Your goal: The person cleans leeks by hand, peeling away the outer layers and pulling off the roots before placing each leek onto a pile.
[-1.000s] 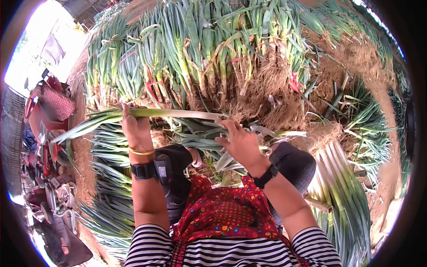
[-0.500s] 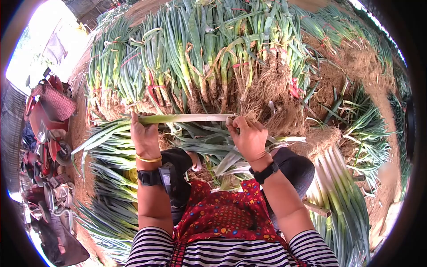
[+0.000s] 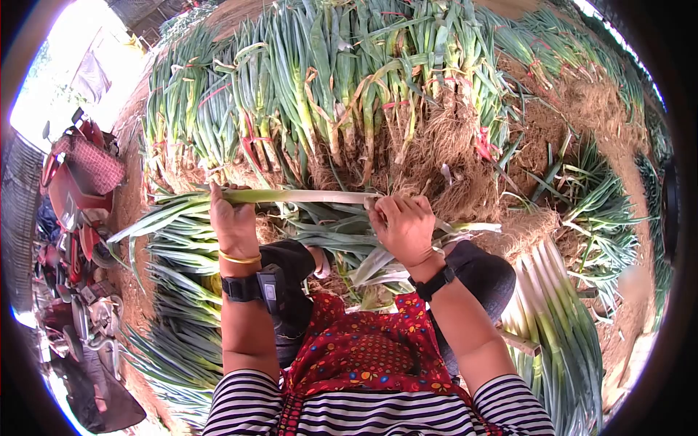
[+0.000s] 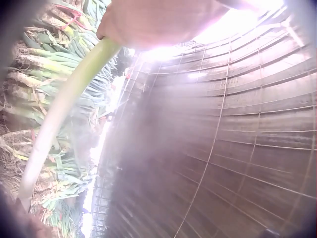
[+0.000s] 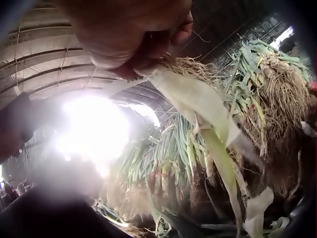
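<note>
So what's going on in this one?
Someone is handling a long green onion. The left hand grips it near the leaves, while the right hand is at its white end, pinching a pale strip that hangs down; it looks like outer skin being peeled off. Tied bundles with roots on stand ahead, and clean-stemmed onions lie by the person's right side.

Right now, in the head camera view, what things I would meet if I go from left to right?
Parked motorbikes → left hand → pale stem of the held onion → right hand → green onions laid together.
</note>
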Motion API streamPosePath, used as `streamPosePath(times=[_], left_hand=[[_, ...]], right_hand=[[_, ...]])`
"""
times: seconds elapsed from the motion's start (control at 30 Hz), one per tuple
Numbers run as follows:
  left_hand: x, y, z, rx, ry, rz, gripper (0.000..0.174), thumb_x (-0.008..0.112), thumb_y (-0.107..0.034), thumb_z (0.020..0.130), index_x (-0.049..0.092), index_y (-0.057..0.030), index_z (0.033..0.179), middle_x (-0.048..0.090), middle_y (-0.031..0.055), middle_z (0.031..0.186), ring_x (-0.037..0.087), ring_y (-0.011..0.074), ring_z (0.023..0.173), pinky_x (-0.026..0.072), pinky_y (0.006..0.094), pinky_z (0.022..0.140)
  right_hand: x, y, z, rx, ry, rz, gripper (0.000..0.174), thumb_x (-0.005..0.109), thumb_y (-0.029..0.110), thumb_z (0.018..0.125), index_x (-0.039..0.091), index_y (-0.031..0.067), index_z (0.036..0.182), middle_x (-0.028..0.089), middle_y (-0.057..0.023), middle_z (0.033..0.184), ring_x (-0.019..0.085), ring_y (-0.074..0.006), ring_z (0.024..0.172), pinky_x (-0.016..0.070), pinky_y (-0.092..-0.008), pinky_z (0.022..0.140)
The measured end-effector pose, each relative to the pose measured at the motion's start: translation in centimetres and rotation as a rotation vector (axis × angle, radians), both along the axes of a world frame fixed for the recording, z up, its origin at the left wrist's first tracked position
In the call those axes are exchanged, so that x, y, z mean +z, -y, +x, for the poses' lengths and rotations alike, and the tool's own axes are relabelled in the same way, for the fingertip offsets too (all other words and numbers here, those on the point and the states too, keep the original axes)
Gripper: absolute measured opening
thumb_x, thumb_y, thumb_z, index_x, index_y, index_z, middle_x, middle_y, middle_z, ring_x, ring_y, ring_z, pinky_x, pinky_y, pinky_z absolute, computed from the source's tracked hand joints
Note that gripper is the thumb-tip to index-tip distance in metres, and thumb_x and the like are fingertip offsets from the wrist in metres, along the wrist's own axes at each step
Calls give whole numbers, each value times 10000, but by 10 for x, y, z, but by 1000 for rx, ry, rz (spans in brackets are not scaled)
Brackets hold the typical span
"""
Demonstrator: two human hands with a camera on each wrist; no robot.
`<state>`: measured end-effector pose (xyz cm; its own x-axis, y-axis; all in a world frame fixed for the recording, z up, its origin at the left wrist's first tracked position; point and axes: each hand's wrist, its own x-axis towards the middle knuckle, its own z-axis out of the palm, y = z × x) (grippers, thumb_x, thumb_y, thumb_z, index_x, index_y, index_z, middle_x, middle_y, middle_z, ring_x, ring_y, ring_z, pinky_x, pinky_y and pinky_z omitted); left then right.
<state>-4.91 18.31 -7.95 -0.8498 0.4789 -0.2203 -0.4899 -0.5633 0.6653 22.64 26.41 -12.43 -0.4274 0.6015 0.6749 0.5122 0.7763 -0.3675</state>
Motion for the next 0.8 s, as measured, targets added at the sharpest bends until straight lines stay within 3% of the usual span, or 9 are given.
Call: streamPosePath(times=[0.3,0.4,0.5,0.53,0.63,0.67,0.7,0.77,0.8], left_hand=[[-11,3,-38,62,-82,-61,237,510,-299,916,456,-87,823,427,28,673,425,168,571,420,295,570],[-14,11,-69,13,-76,-35,250,516,-302,912,454,-81,812,419,31,686,425,153,572,424,290,547],[3,16,-81,90,-112,-73,235,509,-285,916,446,-74,834,414,31,709,422,162,561,432,314,554],[-7,21,-97,37,-201,-73,270,489,-334,920,455,-66,906,435,54,767,458,191,639,445,384,654],[25,15,-46,34,-92,-183,337,469,-395,915,480,-66,989,449,69,850,483,218,769,412,468,783],[27,9,-33,27,-67,-176,399,455,-433,906,492,-65,1056,460,80,927,477,236,883,347,523,878],[25,9,-22,-95,-153,-138,383,468,-399,909,482,-65,1095,474,81,999,481,230,911,375,517,866],[23,4,11,-176,-216,-151,340,536,-335,887,492,-58,1079,476,82,989,478,231,928,413,496,841],[22,2,26,-233,-237,-145,323,550,-314,883,493,-62,1077,500,77,971,496,224,922,427,481,828]], right_hand=[[5,26,18,354,148,-24,101,552,189,798,562,108,739,543,-45,633,556,-181,681,355,-365,832],[12,32,41,610,277,-351,148,572,200,787,524,96,692,539,-63,650,535,-228,639,378,-369,802],[-2,31,66,565,475,-395,166,591,207,766,507,94,678,554,-78,661,544,-247,609,410,-353,721],[-4,30,71,528,624,-441,151,616,254,755,572,113,782,590,-86,700,576,-269,629,438,-371,676],[3,28,76,355,706,-430,253,648,283,739,608,151,951,621,-98,769,604,-278,700,454,-393,698],[8,22,70,347,697,-466,409,677,274,722,578,152,1099,634,-111,857,610,-282,777,460,-404,738],[13,17,61,349,692,-461,409,677,274,722,578,152,1099,634,-111,857,610,-282,777,460,-404,738],[24,13,40,295,348,-399,394,680,263,735,571,114,1083,629,-117,879,606,-275,816,466,-386,730],[31,12,29,289,347,-398,394,680,263,735,571,114,1083,629,-117,879,606,-275,816,466,-386,730]])
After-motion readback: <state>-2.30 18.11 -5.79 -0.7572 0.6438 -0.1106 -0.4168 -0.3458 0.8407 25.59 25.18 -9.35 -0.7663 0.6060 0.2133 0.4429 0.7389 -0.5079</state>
